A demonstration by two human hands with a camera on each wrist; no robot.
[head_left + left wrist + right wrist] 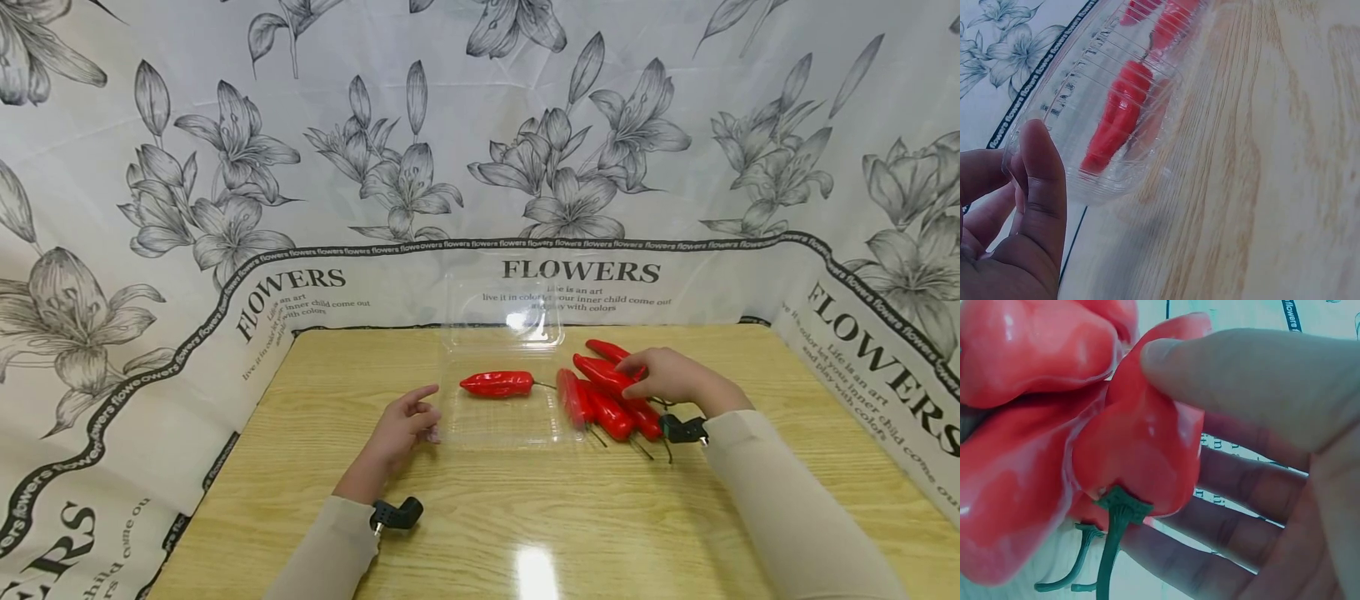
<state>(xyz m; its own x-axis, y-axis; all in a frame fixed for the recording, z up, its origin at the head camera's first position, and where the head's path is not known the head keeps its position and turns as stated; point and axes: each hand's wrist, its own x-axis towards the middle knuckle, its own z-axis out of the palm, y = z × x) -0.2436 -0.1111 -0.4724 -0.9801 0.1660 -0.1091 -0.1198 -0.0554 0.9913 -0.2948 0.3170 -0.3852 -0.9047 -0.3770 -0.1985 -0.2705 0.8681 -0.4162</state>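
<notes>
A clear plastic clamshell container (495, 433) lies on the table with its lid (504, 312) raised at the back. Inside it a single red pepper (497, 384) lies sideways, stem to the right. At the container's left edge, my left hand (401, 425) pinches the rim between thumb and fingers, as the left wrist view shows. My right hand (671, 379) holds another red pepper (1141, 456) at the pile, thumb on top and fingers beneath; its green stem points toward me. Several more red peppers (611, 417) are heaped beside and under it, along the container's right side.
The wooden table (465, 525) stretches in front of both hands. A white cloth with printed flowers (405, 183) encloses the back and sides. Pepper stems (641, 448) stick out toward the front of the pile.
</notes>
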